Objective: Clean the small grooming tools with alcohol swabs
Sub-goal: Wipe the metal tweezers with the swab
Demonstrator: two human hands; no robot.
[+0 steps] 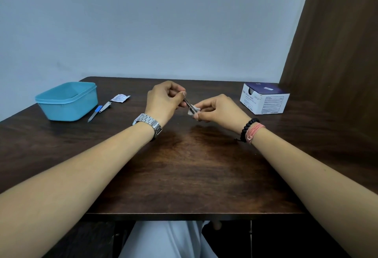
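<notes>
From the head view, both forearms reach out over a dark wooden tabletop (194, 176), and the hands meet above its middle. The left hand (163, 102) has its fingers curled, with thumb and forefinger pinching the upper end of a slim metal tool (189, 104) that looks like tweezers and slants down to the right. The right hand (216, 109) has its fingers curled too and pinches a small white swab (192, 111) folded around the lower end of the tool, so swab and tool touch there. A metal watch (147, 123) sits on the left wrist; a black bead bracelet (248, 128) and a pink thread band (254, 132) sit on the right wrist. At the far left stands an open turquoise plastic box (67, 101). Just to its right lie a nail file with a blue handle (94, 113) and a silver nail clipper (106, 106), close to each other, and a little farther off a torn white swab packet (120, 98). At the far right, well apart from the hands, sits a white and dark blue box of alcohol swabs (264, 100).
</notes>
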